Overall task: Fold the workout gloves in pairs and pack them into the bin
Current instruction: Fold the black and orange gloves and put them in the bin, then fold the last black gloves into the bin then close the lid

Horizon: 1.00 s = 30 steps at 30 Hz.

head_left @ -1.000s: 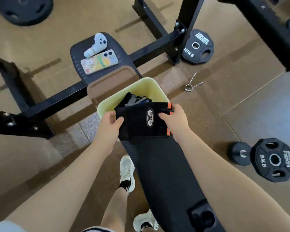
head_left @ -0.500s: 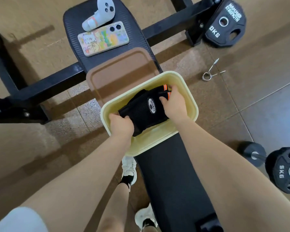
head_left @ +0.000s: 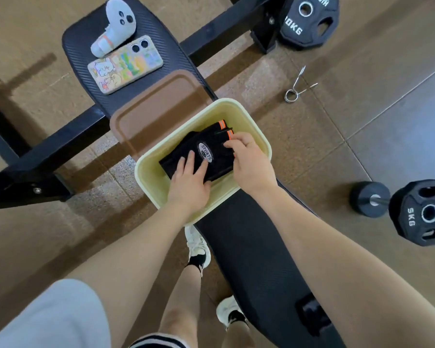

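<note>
Head view: both hands on folded gloves (head_left: pixel 199 149) inside bin (head_left: pixel 258 124).

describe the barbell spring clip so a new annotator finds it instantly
Start at the pale yellow bin on the black bench. On the brown floor to the bin's upper right lies the spring clip. It is the only bare silver wire item: a small coil with two thin prongs.

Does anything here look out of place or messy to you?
Mostly the floor: a spring collar clip lies loose on the tiles, right of the bin. A phone and a white controller sit on the bench pad. The folded gloves lie askew in the bin, under both hands.
</note>
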{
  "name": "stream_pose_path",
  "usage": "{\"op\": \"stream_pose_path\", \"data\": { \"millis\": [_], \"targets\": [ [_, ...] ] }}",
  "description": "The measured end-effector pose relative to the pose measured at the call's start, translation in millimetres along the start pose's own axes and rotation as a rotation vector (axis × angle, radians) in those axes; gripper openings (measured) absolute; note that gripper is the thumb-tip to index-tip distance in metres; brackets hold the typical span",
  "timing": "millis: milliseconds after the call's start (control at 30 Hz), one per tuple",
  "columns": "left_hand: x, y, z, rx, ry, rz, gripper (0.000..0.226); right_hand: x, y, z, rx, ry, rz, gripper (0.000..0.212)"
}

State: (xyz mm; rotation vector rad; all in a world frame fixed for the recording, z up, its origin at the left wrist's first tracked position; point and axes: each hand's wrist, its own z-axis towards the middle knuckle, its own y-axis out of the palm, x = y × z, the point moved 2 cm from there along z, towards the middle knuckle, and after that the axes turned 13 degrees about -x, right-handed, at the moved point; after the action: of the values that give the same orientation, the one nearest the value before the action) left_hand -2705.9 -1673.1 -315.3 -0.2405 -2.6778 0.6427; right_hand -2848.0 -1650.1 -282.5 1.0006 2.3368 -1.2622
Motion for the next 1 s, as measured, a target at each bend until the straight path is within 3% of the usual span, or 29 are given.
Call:
{"op": "stream_pose_path", "data": {
  "millis": [100,200,300,367,433,633,800,900,1000],
  "targets": [
    [1.8,-5.4,-2.5,-0.079,-0.053,0.056,0.059,9.8,-14.7,-34.4,0.137,0.044,0.026,0.031],
    [15.1,-10.1,-26.6,0.083,-0.008,0.056,0.055,27.0,-25.9,-78.3,0.271,0.087,0.083,0.025],
    [55.9,-3.0,-64.1,0.258,0.279,-0.003,0.053,57.1,-28.8,-134.6,0.385,0.129,0.162,0.023],
    [90.6,17.8,-87.5,0.237,0.456,-0.037,0.054,81.0,-23.6,-177.4,0.437,0.192,0.231,0.024],
    [121.7,51.8,-103.8,0.147,0.514,-0.054,0.052,110.1,-11.5,-221.2,0.449,0.273,0.284,0.025],
    [179.2,195.8,-116.5,-0.098,0.454,-0.048,0.048,220.4,57.7,-348.0,0.385,0.620,0.462,0.026],
    [196.1,294.6,-114.5,-0.177,0.309,-0.157,0.046,302.2,139.4,-414.6,0.247,0.835,0.718,0.032],
    [197.9,337.0,-104.4,-0.204,0.242,-0.155,0.044,331.2,173.3,-419.9,0.206,0.837,0.844,0.036],
    [199.2,358.6,-89.3,-0.179,0.229,-0.111,0.042,349.8,182.6,-399.3,0.220,0.715,0.819,0.043]
  ]
}}
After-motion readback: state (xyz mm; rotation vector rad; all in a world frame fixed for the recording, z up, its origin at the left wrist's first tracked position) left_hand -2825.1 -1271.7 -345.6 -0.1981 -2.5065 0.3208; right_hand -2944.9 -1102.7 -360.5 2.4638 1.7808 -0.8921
